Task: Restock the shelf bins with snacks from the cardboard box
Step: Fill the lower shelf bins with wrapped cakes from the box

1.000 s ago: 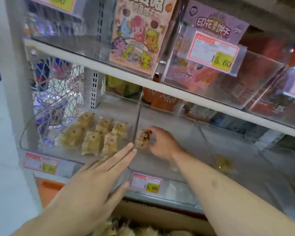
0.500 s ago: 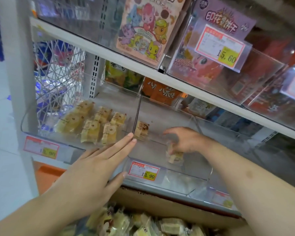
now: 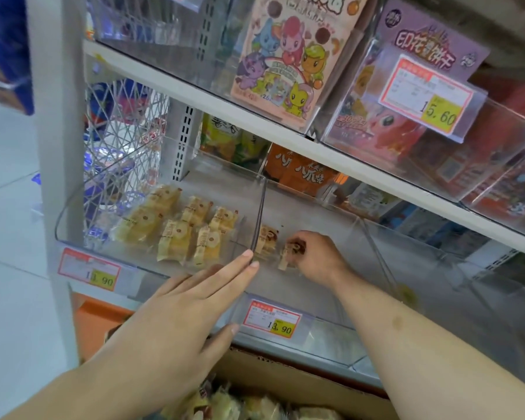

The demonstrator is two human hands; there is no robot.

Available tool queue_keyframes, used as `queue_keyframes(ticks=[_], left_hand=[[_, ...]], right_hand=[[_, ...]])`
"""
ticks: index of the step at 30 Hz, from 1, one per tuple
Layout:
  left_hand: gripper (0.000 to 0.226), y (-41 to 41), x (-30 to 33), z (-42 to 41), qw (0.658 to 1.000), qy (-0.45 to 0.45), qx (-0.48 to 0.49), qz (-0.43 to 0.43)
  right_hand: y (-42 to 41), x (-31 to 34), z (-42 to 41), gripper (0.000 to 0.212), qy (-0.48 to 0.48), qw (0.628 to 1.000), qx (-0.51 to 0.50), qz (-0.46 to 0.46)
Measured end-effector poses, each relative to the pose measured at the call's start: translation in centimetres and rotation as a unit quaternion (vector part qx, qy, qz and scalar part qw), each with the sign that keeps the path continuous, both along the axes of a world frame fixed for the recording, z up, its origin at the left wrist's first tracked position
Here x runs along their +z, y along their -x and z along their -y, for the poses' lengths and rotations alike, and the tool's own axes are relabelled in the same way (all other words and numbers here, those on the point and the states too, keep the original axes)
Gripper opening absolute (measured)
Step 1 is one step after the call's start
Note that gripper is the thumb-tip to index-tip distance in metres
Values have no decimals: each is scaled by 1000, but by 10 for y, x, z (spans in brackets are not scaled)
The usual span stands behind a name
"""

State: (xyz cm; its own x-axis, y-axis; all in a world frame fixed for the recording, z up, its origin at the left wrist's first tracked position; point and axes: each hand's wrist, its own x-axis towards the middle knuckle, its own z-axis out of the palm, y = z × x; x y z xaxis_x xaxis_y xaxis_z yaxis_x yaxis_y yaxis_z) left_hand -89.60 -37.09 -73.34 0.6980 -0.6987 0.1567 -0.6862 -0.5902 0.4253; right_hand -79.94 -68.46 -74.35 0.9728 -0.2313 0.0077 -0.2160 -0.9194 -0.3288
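- Pinching one small wrapped snack (image 3: 292, 252) with curled fingers, the right hand (image 3: 317, 258) is inside the middle bin (image 3: 331, 301), just beside another snack of the same brown kind (image 3: 267, 237) that lies against the clear divider (image 3: 257, 221).
- The left hand (image 3: 176, 316) is flat, its fingers straight, and its fingertips (image 3: 249, 257) touch the front end of this divider; it grasps nothing.
- I judge the snack to be light and soft, a little cake in a thin, smooth plastic wrapper. It can be crushed, so a gentle pinch on the wrapper edge or across the short sides looks best.
- The left bin (image 3: 73, 207) already contains several yellow packets (image 3: 179, 228) in rows.
- More packets wait in the cardboard box (image 3: 300, 386) under the shelf.
- The bin floor is hard clear plastic and looks smooth, so packets may slide forward.
- The middle bin has much free room, but the upper shelf (image 3: 225, 107) hangs low over it, so the hand must enter from the front.
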Motion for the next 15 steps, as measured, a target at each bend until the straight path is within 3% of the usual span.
queue_keyframes(ticks=[5, 10, 15], left_hand=[[79, 2, -2, 1, 1000, 9, 9, 1], [79, 5, -1, 0, 1000, 3, 14, 7], [79, 14, -3, -5, 1000, 14, 21, 15]], right_hand=[[-9, -8, 4, 31, -7, 1000, 9, 3], [0, -3, 6, 48, 48, 998, 32, -23], [68, 41, -15, 49, -29, 999, 8, 33]])
